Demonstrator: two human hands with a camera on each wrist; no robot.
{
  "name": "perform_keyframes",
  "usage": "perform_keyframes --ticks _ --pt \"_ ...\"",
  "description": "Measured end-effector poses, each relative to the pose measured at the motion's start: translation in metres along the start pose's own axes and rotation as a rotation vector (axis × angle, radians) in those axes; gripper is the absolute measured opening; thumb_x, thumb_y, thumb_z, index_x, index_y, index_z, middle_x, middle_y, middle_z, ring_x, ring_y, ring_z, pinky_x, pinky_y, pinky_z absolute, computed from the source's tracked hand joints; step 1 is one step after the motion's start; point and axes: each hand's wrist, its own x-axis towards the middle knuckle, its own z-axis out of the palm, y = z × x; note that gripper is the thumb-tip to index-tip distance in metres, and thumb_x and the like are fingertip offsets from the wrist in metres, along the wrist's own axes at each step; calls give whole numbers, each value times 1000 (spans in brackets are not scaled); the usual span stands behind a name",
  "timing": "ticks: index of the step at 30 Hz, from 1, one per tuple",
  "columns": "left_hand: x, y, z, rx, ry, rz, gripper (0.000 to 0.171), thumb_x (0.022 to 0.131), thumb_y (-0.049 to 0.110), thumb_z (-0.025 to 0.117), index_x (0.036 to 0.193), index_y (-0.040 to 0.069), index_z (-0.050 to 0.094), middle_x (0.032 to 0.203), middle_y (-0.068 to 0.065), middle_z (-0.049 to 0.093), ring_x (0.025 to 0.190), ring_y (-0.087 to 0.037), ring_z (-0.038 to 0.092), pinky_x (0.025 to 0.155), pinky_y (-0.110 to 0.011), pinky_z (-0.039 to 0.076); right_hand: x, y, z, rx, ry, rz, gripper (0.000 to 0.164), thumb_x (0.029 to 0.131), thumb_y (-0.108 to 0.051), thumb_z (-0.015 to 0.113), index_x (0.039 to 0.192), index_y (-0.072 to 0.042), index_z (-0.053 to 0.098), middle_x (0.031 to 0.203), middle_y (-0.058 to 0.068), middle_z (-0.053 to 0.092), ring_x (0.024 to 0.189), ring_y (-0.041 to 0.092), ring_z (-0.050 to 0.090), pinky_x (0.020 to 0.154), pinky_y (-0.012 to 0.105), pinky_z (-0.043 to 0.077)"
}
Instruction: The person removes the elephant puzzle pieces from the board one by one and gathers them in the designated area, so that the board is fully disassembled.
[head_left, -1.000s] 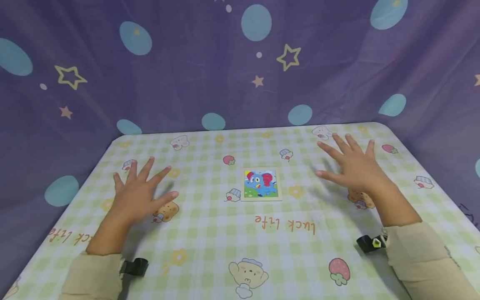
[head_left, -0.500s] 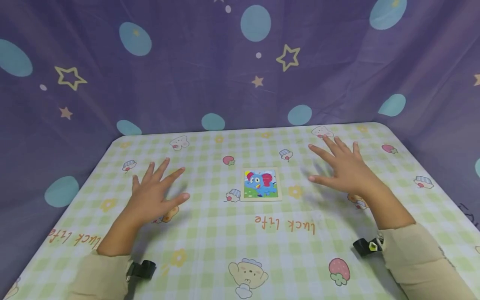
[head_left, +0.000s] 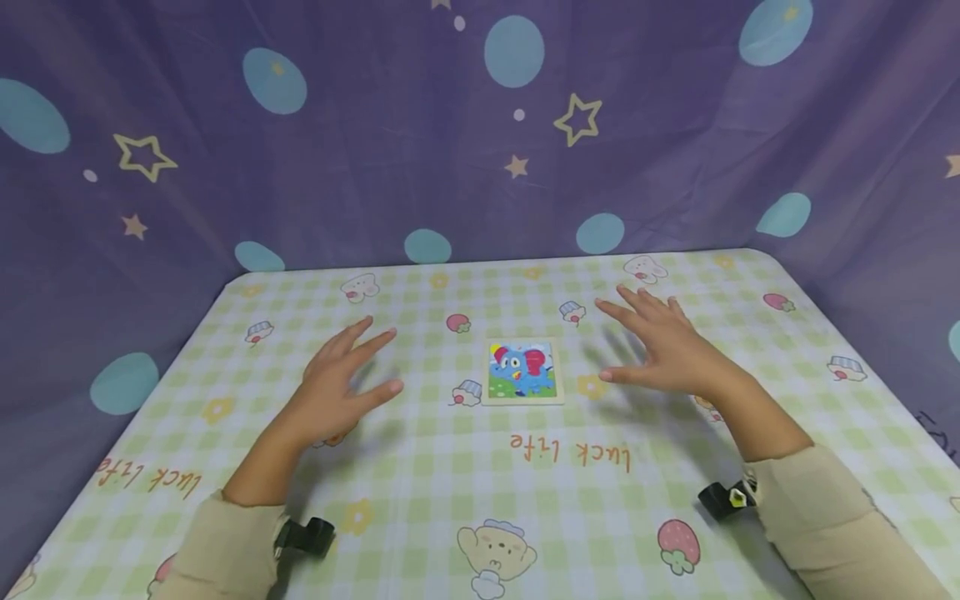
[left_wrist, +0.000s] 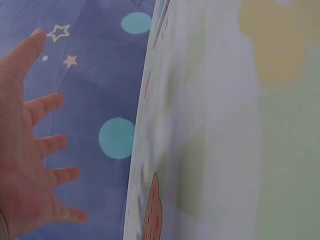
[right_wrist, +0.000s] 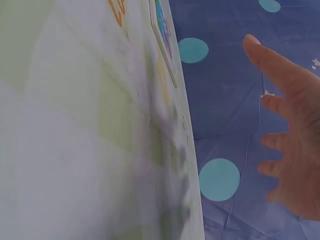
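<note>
A small square picture puzzle (head_left: 522,371) with a pale frame and a blue elephant lies flat near the middle of the table. Left of it, my left hand (head_left: 333,396) hovers above the tablecloth with its fingers spread, holding nothing. My right hand (head_left: 663,346) hovers to the puzzle's right, its fingers also apart and nothing in them. Neither hand touches the puzzle. In the left wrist view the left hand (left_wrist: 25,150) shows its palm and spread fingers. The right wrist view has the right hand (right_wrist: 295,135) at its edge and the puzzle (right_wrist: 162,37) seen edge-on.
The table wears a green and white checked cloth (head_left: 420,483) printed with cupcakes, strawberries and bears. Behind it and at both sides hangs a purple curtain (head_left: 360,167) with blue ovals and stars. A black wrist camera (head_left: 306,537) sits at the left cuff, another black camera (head_left: 723,498) at the right.
Both hands have moved inward, closer to the puzzle, the left one rightward and the right one leftward. Their palms have turned more toward each other. The puzzle has stayed in place.
</note>
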Motion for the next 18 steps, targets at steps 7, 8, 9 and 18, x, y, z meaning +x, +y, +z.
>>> perform_keyframes --ticks 7,8,9,18 --pt "5 8 11 -129 -45 5 67 93 40 66 152 22 39 160 -11 16 143 -43 14 102 -72 23 3 -4 6 64 -2 -34 91 79 -52 78 153 -23 34 162 12 11 147 37 8 112 64 2" --pt "6 9 13 -153 -51 1 67 93 40 67 151 22 39 160 -10 16 143 -42 15 102 -71 24 4 -4 7 73 -3 -40 91 78 -51 78 153 -23 34 162 12 12 147 37 9 112 64 3" --pt "7 11 14 -173 -56 -2 68 92 40 67 151 23 39 160 -10 17 144 -41 15 103 -70 25 5 -5 8 76 -4 -46 91 78 -51 78 153 -23 34 162 12 12 147 37 10 112 64 5" --pt "18 26 23 -202 -89 15 68 90 43 69 150 24 42 158 -11 21 143 -36 20 104 -66 28 15 -12 10 153 -66 -47 91 79 -52 78 153 -20 35 161 14 14 144 42 16 107 66 24"
